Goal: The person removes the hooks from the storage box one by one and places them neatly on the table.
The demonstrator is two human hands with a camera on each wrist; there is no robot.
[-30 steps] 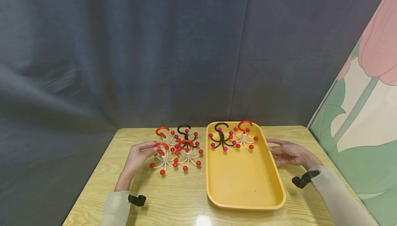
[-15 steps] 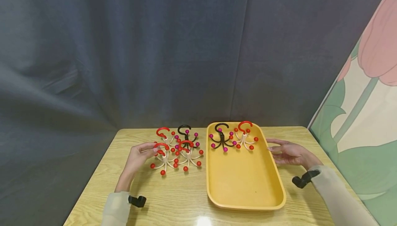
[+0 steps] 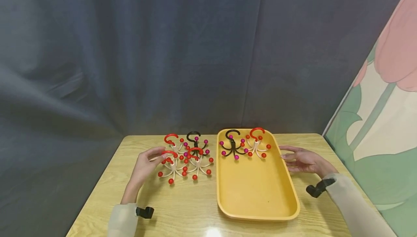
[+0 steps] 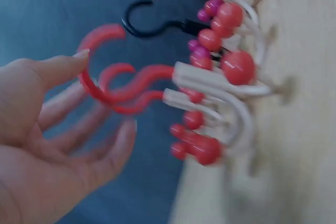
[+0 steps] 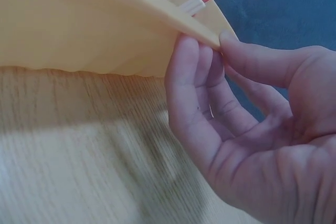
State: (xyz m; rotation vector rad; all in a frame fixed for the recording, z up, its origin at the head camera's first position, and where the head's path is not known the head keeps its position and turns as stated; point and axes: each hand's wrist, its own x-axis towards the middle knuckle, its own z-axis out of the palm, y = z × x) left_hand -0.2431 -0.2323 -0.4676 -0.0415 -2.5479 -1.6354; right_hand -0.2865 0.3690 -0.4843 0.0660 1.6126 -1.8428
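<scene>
In the head view, my left hand (image 3: 146, 164) is at the front-left multi-claw hanger (image 3: 173, 166), which has a red hook, white arms and red ball ends. The left wrist view shows my thumb and index finger pinching its red hook (image 4: 92, 40), the other fingers spread loosely. Its ball-tipped arms stand on the table. Close around it are two more red-hooked hangers (image 3: 198, 164) and a black one (image 3: 196, 144) with magenta balls. My right hand (image 3: 303, 161) pinches the yellow tray's (image 3: 257, 186) right rim, thumb on top and fingers curled underneath, as the right wrist view shows.
Inside the tray, at its far end, stand a black hanger (image 3: 233, 146) and a red-and-white hanger (image 3: 256, 144). The wooden table (image 3: 176, 208) ends at a dark curtain (image 3: 195, 56) behind. A flower-patterned panel (image 3: 387, 121) borders the right side.
</scene>
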